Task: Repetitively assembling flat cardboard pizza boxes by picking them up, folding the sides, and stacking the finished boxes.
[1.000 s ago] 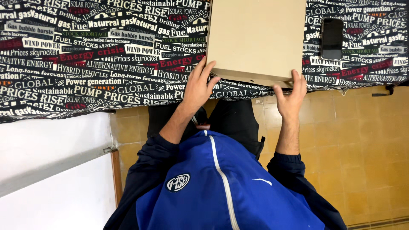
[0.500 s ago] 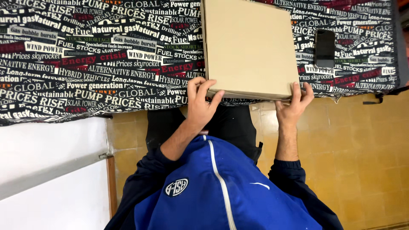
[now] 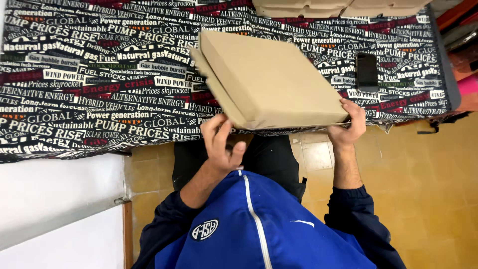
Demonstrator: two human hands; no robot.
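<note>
Between both hands, flat cardboard box [image 3: 271, 79], right hand [image 3: 350, 124] gripping corner

left hand [image 3: 219, 144] under flat cardboard box [image 3: 271, 79] | right hand [image 3: 348, 127] gripping corner | phone [image 3: 367, 72] beside

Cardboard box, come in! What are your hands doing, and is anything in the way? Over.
Left hand and right hand grip near edge of flat cardboard box. Box on printed tablecloth. Black phone lies close beside it.

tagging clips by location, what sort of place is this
Probably a small packing workroom: a table under a newsprint-pattern cloth, flat cardboard boxes stacked at its far edge, and a tiled floor.
</note>
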